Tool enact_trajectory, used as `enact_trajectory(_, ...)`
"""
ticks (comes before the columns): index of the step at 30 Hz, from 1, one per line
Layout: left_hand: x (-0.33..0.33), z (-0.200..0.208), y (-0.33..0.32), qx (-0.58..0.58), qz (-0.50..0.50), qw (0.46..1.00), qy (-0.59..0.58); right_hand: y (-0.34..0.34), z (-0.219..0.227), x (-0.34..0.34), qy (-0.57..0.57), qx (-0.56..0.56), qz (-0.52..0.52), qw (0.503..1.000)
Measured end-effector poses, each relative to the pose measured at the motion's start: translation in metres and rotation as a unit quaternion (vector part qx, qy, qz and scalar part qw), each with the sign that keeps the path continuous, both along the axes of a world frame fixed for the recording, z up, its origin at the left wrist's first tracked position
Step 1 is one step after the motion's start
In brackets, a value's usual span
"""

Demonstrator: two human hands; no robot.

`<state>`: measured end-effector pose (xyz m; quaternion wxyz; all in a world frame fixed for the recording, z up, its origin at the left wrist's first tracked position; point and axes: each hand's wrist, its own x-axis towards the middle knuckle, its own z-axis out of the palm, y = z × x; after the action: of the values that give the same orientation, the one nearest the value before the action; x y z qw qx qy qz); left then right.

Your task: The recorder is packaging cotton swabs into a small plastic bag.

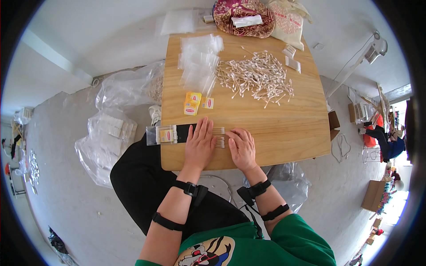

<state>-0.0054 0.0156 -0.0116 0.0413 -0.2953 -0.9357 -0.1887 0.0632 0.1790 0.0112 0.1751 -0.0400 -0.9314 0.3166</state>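
My left hand [200, 141] lies flat, fingers stretched, across a black strip [183, 133] and a row of cotton swabs. The swab tips [220, 137] stick out to the right of it, and the palm hides their middle. To its left a clear plastic bag [151, 135] holds swabs and a yellow-and-white card [166, 134], overhanging the table's left edge. My right hand [242, 147] rests on the table with bent, loosely parted fingers beside the swab tips. No object shows in its grasp, though its palm side is hidden.
On the wooden table [284, 133] lie a heap of loose swabs [259, 77], clear bags [199, 60], yellow cards [192, 103] and small white packets [293, 64]. A patterned cloth bag [226, 22] and a cream bag [286, 26] sit at the far edge. Plastic sacks [104, 142] stand left on the floor.
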Motion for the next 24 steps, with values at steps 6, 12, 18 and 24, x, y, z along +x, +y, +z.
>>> enact_trajectory(6, 0.000, -0.001, 0.000, -0.008, 0.001, 1.000, 0.001, -0.003, 0.003, 0.000, -0.013, 0.022, -0.004, 1.000)
enact_trajectory(12, 0.000, 0.000, 0.001, -0.014, 0.007, 1.000, -0.004, -0.006, 0.004, 0.002, -0.031, 0.065, 0.012, 0.997)
enact_trajectory(18, 0.001, -0.005, -0.001, 0.005, 0.001, 1.000, 0.016, -0.016, 0.001, -0.006, -0.065, 0.186, 0.063, 0.978)
enact_trajectory(24, 0.000, -0.009, 0.001, 0.034, 0.009, 0.999, 0.038, -0.024, -0.011, -0.011, -0.095, 0.220, 0.045, 0.970)
